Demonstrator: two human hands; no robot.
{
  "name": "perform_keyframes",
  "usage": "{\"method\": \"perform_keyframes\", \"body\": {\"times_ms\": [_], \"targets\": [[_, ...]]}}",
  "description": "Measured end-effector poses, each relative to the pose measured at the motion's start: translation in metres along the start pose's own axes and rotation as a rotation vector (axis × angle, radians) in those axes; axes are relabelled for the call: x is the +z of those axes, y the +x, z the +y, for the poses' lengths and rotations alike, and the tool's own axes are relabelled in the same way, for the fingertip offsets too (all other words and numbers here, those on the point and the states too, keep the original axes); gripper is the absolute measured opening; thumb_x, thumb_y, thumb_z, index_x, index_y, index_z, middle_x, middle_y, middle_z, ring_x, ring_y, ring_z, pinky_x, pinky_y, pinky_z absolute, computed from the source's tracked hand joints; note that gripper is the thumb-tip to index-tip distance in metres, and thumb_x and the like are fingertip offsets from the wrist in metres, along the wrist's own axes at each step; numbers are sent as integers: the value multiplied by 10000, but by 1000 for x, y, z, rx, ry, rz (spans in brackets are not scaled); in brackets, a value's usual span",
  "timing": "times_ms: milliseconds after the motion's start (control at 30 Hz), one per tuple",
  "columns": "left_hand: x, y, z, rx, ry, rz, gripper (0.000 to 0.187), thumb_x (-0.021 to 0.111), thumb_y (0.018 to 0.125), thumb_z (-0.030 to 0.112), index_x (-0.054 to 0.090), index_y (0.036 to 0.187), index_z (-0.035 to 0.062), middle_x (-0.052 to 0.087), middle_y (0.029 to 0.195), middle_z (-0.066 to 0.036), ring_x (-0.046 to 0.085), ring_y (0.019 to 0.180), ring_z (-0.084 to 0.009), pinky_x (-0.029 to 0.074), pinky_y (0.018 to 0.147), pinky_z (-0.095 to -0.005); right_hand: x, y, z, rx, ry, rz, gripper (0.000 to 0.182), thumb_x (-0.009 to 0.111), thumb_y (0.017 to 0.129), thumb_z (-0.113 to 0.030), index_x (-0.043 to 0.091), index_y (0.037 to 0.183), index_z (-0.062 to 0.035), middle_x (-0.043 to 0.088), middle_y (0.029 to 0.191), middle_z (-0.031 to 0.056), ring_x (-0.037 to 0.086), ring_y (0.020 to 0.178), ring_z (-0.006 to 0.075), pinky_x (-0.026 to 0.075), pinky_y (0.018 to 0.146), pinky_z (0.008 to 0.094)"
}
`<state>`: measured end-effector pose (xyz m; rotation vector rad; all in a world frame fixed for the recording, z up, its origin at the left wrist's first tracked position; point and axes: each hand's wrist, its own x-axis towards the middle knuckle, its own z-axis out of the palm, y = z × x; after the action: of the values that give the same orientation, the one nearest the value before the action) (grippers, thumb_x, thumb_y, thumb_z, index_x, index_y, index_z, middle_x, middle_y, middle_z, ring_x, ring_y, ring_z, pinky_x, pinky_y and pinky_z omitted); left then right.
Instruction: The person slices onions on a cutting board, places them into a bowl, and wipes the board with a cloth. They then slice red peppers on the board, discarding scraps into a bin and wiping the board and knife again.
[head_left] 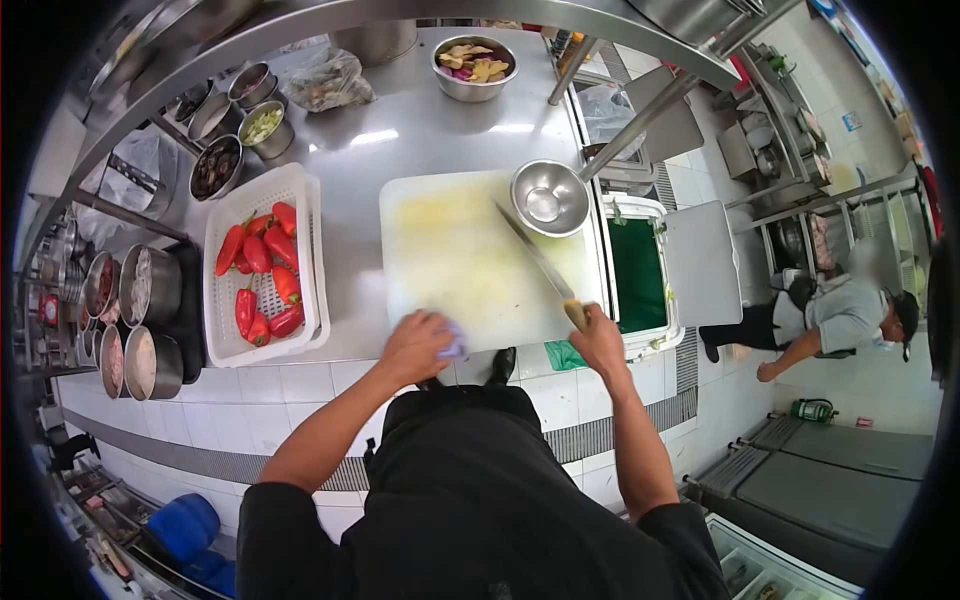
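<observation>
My right hand (pixel 600 343) is closed around the yellowish handle of a long kitchen knife (pixel 543 262), whose blade points up and left over the white cutting board (pixel 430 285). At the board's front edge, my left hand (pixel 415 345) grips a purple cloth (pixel 453 342). Yellow stains and a few small crumbs mark the board. On its far right corner sits a steel bowl (pixel 549 199) with nothing visible inside. Left of the board stands a white perforated basket (pixel 312 300) of whole red peppers (pixel 257 254).
Farther back is a bowl of peelings (pixel 476 69). Small metal containers (pixel 264 129) and a plastic bag (pixel 330 80) stand at back left. A green-lined bin (pixel 638 275) adjoins the table's right side. Overhead runs a metal shelf (pixel 380 12). Another person (pixel 840 315) is at far right.
</observation>
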<state>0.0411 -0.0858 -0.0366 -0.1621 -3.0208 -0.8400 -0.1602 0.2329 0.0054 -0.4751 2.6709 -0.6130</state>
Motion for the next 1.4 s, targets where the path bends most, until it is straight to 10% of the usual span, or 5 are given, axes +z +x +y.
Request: {"method": "perform_keyframes", "body": {"times_ms": [533, 700, 933, 1233, 1400], "targets": [[25, 224, -19, -542, 317, 481, 405, 733, 807, 271, 706, 1187, 134, 641, 1213, -132, 571, 1121, -366, 483, 943, -505, -73, -87, 136, 184, 520, 47, 260, 710, 851, -76, 631, 1081, 15, 620, 808, 20, 529, 721, 97, 470, 665, 277], [44, 81, 45, 54, 221, 72, 426, 795, 721, 215, 717, 1135, 154, 627, 1194, -129, 579, 1093, -363, 480, 982, -525, -78, -53, 171, 149, 569, 28, 278, 719, 839, -80, 640, 1082, 31, 648, 775, 68, 567, 701, 110, 494, 649, 297], [-19, -15, 28, -774, 176, 322, 290, 697, 759, 158, 735, 1029, 58, 673, 1057, -165, 613, 1038, -395, 523, 905, -482, -88, -22, 195, -63, 464, 22, 295, 725, 811, -84, 650, 1083, -1, 693, 817, 163, 678, 699, 245, 541, 689, 352], [67, 47, 117, -424, 187, 305, 508, 811, 727, 164, 679, 1216, 124, 639, 1136, -177, 595, 1132, -425, 479, 1039, -491, -76, 7, 105, -414, 362, -62, 428, 759, 862, -268, 638, 1206, -44, 680, 1039, 171, 683, 927, 387, 548, 801, 432], [34, 38, 137, -855, -1589, 961, 450, 740, 887, 134, 602, 1295, 3, 663, 1210, -127, 650, 1125, -268, 531, 978, -425, -40, 1, 0, -546, 307, -111, 447, 747, 878, -231, 593, 1262, -63, 624, 1130, 159, 666, 936, 418, 546, 808, 474]]}}
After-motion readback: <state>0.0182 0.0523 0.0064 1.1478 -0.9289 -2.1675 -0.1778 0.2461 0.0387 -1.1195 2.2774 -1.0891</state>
